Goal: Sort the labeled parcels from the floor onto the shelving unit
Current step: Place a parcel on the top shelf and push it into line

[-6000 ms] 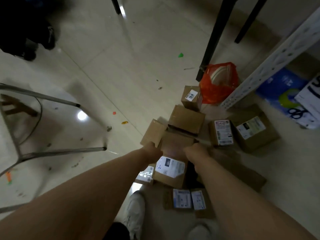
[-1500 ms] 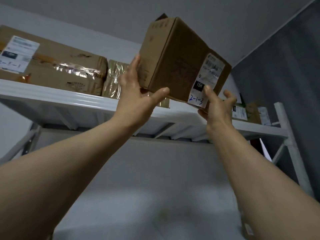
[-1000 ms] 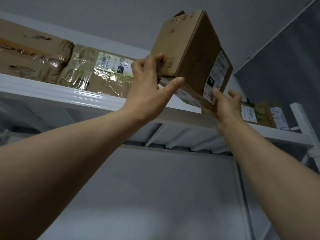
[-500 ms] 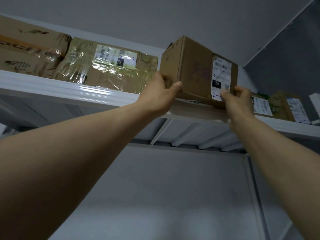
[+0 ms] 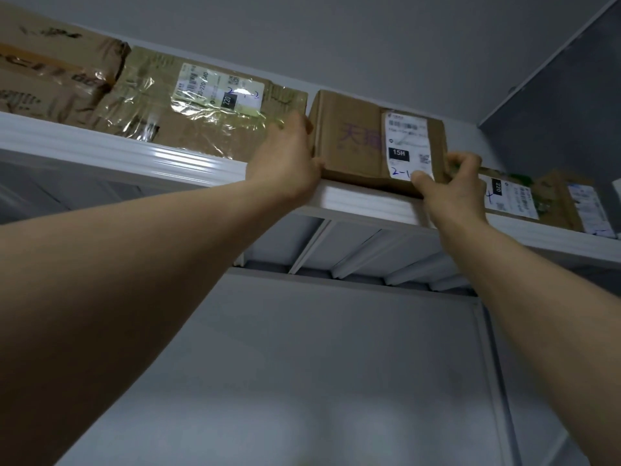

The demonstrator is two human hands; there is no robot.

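Two-handed hold on one brown parcel, seen from below in the head view, up on the top shelf. Left hand wrapped round the parcel's lower left corner, fingers slipped in beside the tape-wrapped box, thumb at the front edge, likely for steering the parcel square and off its neighbour. Right hand pinching the lower right corner, thumb over the bottom of the white label, fingers curled round the side, probably to keep the front from tipping off the lip. Parcel lying flat on the shelf, front face about level with the white rim, label turned outward, presumably for reading the handwritten code from below. Slotted between the taped box just to the left and two smaller labelled parcels near on the right. Placement close to done by the look of it; only a last push back and a release left, judging from the grip.
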